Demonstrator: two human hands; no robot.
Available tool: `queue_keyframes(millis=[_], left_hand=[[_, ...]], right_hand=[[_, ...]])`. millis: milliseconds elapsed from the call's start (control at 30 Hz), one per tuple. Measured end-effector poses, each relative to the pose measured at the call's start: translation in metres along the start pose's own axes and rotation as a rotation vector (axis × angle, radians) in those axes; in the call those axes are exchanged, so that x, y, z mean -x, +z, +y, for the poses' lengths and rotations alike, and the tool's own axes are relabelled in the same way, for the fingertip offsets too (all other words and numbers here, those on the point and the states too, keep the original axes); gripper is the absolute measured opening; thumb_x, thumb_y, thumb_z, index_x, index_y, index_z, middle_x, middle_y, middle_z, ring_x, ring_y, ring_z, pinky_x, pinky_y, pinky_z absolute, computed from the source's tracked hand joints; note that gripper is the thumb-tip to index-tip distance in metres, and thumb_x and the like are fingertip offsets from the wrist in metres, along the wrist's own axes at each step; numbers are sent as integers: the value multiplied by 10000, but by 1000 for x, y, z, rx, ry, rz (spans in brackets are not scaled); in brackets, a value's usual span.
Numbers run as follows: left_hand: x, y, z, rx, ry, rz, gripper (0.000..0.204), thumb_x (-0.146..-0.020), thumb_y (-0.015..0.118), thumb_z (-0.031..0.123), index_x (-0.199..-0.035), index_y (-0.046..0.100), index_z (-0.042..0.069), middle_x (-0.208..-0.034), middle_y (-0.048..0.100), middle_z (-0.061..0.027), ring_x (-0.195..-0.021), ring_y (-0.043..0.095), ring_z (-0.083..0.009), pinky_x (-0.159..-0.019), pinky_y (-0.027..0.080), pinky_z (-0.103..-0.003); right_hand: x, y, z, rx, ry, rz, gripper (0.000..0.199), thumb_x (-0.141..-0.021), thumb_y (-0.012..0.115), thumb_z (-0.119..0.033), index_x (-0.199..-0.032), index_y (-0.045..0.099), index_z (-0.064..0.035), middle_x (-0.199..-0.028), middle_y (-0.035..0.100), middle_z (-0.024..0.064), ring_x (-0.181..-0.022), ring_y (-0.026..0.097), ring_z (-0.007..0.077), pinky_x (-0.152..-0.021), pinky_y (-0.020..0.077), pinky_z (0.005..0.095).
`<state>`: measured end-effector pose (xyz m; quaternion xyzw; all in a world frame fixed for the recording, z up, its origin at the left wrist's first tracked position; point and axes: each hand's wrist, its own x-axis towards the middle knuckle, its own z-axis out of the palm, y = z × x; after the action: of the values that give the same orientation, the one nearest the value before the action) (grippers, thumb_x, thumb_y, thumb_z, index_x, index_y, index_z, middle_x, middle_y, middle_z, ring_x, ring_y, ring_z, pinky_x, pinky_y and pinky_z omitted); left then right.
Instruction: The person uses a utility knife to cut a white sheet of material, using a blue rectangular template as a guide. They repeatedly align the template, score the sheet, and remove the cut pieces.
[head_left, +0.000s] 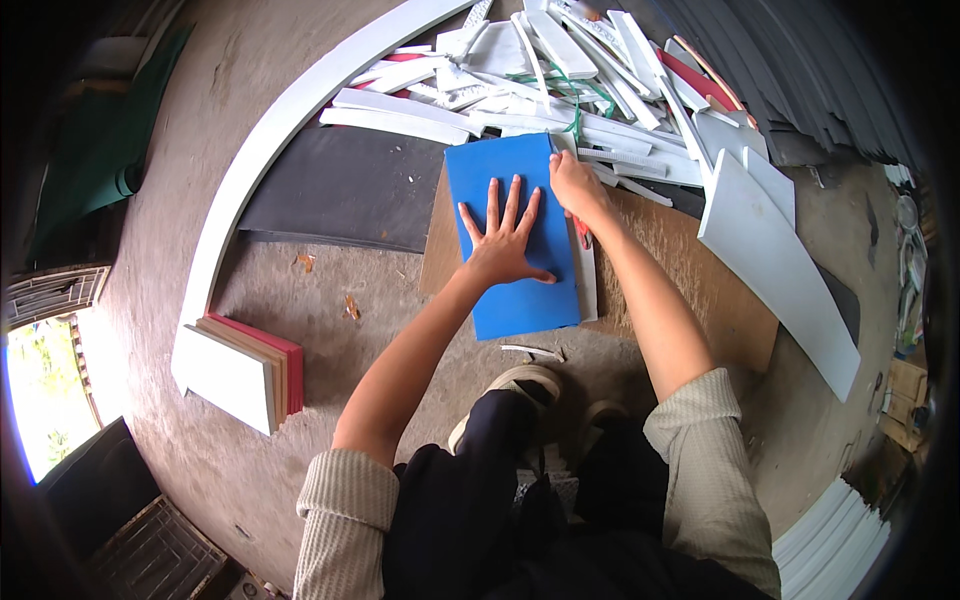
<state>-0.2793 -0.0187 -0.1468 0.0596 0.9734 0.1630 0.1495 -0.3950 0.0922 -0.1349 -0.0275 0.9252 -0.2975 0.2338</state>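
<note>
We saw a flat blue rectangular foam sheet lying lengthwise on a brown wooden board that rested on the concrete floor, its surface smooth and its edges straight. A narrow white strip ran along its right edge. Our left hand lay flat on the sheet, fingers spread wide, pressing it down. Our right hand was curled closed at the sheet's upper right edge around a red-handled tool. A heap of white foam offcuts lay just beyond.
</note>
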Motion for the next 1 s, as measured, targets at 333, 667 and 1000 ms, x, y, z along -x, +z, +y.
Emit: queue_keyframes(millis=[333,667,1000], left_hand=[[-3,3,2,54,-26,39,1258,-385,717,639,-1386,65,244,-1443,-58,-92,-1303,-136,-344,-869,-72,-713],[-2,0,11,-38,-64,-36,1282,-407,714,636,-1383,-21,245,-1434,-128,-88,-1294,-178,-329,-886,-73,-695],[-9,2,11,-50,-69,-46,1307,-392,712,651,-1380,-41,244,-1432,-140,-82,-1296,-171,-328,-886,-72,-697]], right_hand=[[61,-1,28,1,34,-125,395,-895,303,-287,-919,518,43,-719,600,231,-628,603,355,-623,500,433],[245,57,108,89,66,75,256,-878,395,-285,-948,450,-45,-728,590,230,-711,575,412,-632,448,510],[250,45,124,61,-22,114,256,-868,415,-286,-893,474,-38,-727,590,220,-700,569,412,-609,444,500]])
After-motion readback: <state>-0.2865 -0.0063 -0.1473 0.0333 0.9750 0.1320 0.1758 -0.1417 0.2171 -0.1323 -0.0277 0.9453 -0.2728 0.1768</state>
